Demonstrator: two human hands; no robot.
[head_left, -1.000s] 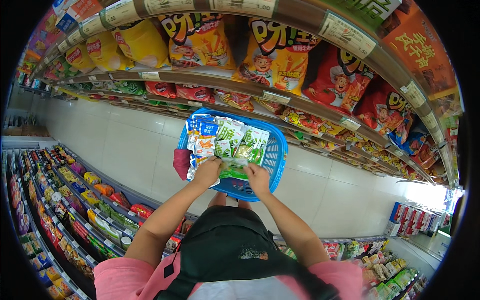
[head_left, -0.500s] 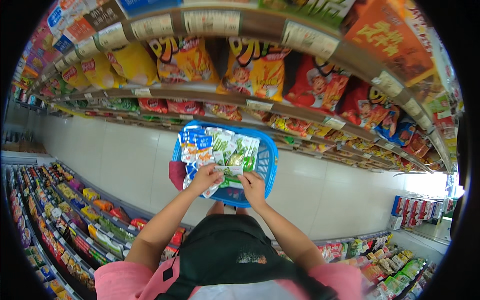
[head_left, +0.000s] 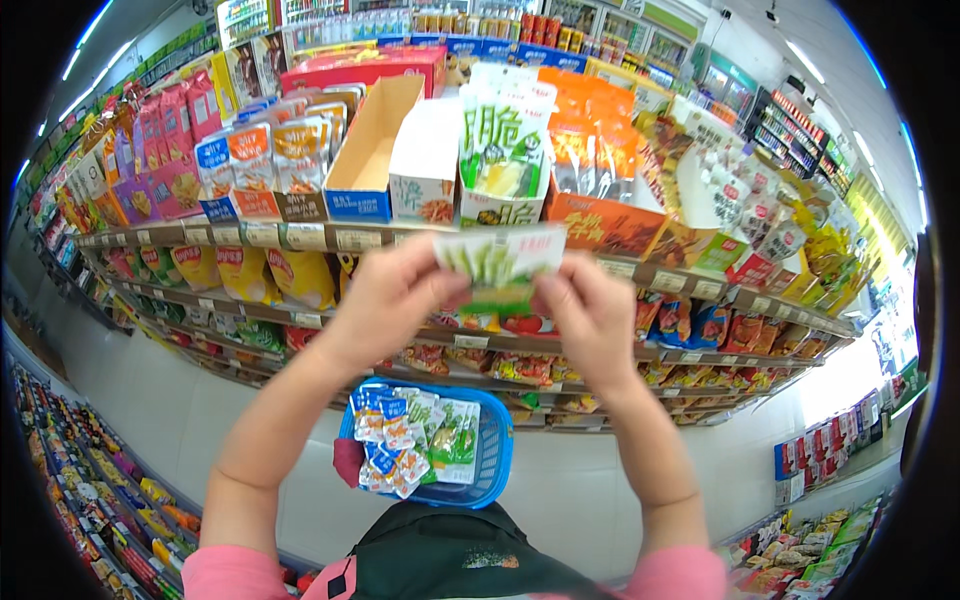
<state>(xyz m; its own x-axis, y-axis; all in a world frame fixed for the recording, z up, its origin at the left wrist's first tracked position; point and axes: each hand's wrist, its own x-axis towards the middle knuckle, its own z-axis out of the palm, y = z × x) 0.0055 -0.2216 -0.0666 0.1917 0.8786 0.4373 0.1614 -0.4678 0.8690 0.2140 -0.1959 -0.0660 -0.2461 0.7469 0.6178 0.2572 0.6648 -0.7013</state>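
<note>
Between my two hands I hold up a small white and green snack packet (head_left: pixel 500 262), level with the front edge of the shelf. My left hand (head_left: pixel 395 285) pinches its left end, and my right hand (head_left: pixel 590 315) grips the right end. Just behind the packet, similar green and white packets (head_left: pixel 505 130) stand in a display box on the top shelf. Below my arms is a blue plastic basket (head_left: pixel 505 440). Blue and white snack packets (head_left: pixel 385 440) fill its left side, with green and white packets (head_left: pixel 456 437) beside them.
Left of the upright packets are a white box (head_left: pixel 425 155) and an open blue-fronted carton (head_left: pixel 375 145); an orange box of packets (head_left: pixel 600 215) is on their right. Bagged snacks (head_left: pixel 300 278) line the lower shelves. A dark reddish thing (head_left: pixel 348 460) touches the basket's left side.
Both hands have lifted the packet from over the basket, up and forward to the shelf front. The view has tilted up, bringing the top shelf into sight.
</note>
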